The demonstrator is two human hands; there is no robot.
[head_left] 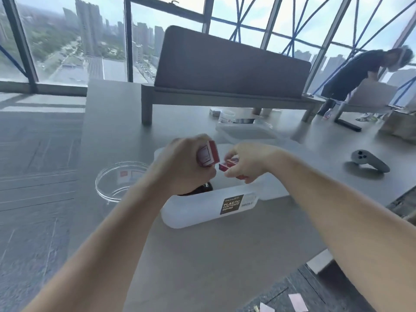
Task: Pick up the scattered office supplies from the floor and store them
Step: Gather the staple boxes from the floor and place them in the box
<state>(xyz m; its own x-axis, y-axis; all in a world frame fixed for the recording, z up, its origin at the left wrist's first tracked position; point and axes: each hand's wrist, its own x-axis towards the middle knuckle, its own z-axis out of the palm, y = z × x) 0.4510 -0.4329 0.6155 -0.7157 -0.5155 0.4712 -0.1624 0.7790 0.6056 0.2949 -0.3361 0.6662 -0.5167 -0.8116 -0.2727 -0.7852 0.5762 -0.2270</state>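
A white translucent plastic container [202, 208] with a brown label stands open on the grey table. Above its opening, my left hand [183, 164] grips a red and white box [208, 154], held upright. Close to its right, my right hand [248, 162] pinches small red boxes [227, 165] between its fingertips. The two hands nearly touch over the container. Something dark [200, 189] lies inside the container under my left hand, mostly hidden.
A clear round lid [117, 179] lies left of the container. Behind it sit a flat container lid [245, 131], a clear jar [226, 117] and a divider panel [229, 64]. A grey controller [369, 163] rests at right. Another person [351, 75] bends over at far right. Pink notes [297, 301] lie on the floor.
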